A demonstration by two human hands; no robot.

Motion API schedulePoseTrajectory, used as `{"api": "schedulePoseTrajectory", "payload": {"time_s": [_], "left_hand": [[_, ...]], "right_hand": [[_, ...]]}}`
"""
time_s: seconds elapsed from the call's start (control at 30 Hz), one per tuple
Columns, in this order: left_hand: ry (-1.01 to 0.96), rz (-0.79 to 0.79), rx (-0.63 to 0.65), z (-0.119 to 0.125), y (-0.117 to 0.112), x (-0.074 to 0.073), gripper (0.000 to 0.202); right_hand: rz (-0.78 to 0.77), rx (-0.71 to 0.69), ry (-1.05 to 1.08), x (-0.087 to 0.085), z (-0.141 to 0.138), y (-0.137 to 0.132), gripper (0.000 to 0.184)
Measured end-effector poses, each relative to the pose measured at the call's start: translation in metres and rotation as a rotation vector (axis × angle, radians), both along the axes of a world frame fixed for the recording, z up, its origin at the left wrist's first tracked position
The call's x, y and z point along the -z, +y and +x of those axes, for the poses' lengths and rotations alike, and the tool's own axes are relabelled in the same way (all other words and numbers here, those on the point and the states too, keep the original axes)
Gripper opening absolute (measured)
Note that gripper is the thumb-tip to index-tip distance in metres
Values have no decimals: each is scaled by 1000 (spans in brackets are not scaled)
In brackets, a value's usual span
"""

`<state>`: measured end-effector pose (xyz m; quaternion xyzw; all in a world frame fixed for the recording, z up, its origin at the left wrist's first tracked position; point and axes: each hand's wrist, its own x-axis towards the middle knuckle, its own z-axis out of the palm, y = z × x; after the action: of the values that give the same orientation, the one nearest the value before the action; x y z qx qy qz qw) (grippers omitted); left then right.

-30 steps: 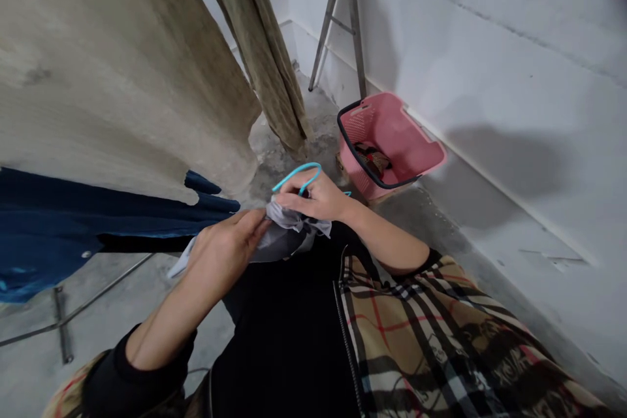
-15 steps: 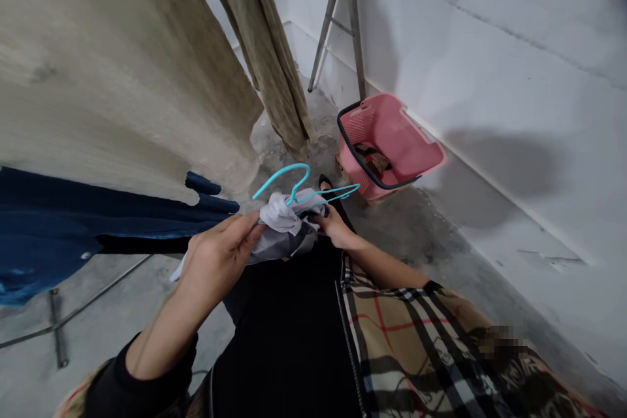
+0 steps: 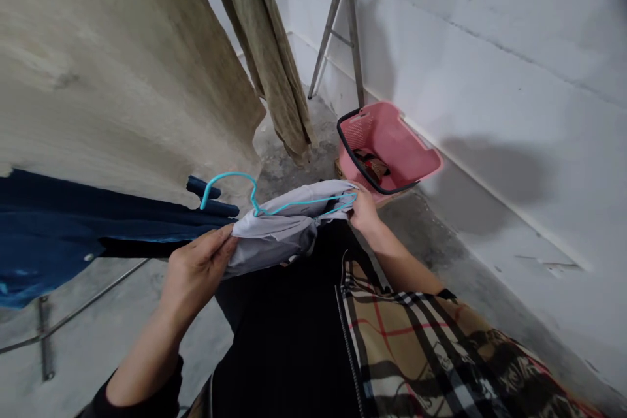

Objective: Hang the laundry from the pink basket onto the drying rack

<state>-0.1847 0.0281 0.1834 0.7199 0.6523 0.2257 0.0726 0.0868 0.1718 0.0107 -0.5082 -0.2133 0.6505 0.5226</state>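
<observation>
Left hand [image 3: 198, 268] and right hand [image 3: 365, 209] both closed on a pale grey garment [image 3: 274, 235], mid-frame

Fingertips pinch its left side, and over on the right the grip takes cloth by one end of a turquoise hanger [image 3: 255, 210], a spread that seems to stretch the fabric out; the hook [image 3: 230, 174] pokes free, and beyond come navy clothing [image 3: 59, 228] frame left, a pink basket [image 3: 406, 144] right of centre, a metal stepladder [image 3: 356, 46] upper centre

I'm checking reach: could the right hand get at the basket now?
Probably yes, with a stoop: the basket stands low and open, nothing visibly between, though the right hand holds the cloth.
</observation>
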Motion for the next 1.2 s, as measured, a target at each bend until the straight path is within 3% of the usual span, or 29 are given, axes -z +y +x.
{"api": "schedulePoseTrajectory", "payload": {"time_s": [0.13,0.27,0.43,0.57,0.73,0.8,0.93,1.0,1.1,1.2], "left_hand": [[59,78,-32,-4,-2,5,26],[84,99,-47,-9,-5,13,27],[59,-62,60,-1,0,28,31],[147,-187,30,11,9,39,31],[48,-40,-61,12,15,38,33],[-21,13,-58,8,16,33,33],[-108,84,-37,-3,16,25,33],[-152,125,-29,-7,18,23,32],[-214,193,-13,-8,22,23,29],[-289,260,62,-5,26,19,28]], "right_hand": [[83,117,-89,-21,7,3,31],[194,47,-258,-39,14,4,32],[282,-248,-416,-62,11,2,34],[527,-521,-506,-99,-3,-18,35],[966,-1133,-742,-152,1,-40,47],[1095,-1117,-799,-163,11,-34,50],[1208,-813,-991,-157,26,-7,46],[1162,-821,-1132,-148,27,2,44],[1063,-951,-1286,-139,24,6,21],[1151,-956,-1328,-141,17,3,13]]}}
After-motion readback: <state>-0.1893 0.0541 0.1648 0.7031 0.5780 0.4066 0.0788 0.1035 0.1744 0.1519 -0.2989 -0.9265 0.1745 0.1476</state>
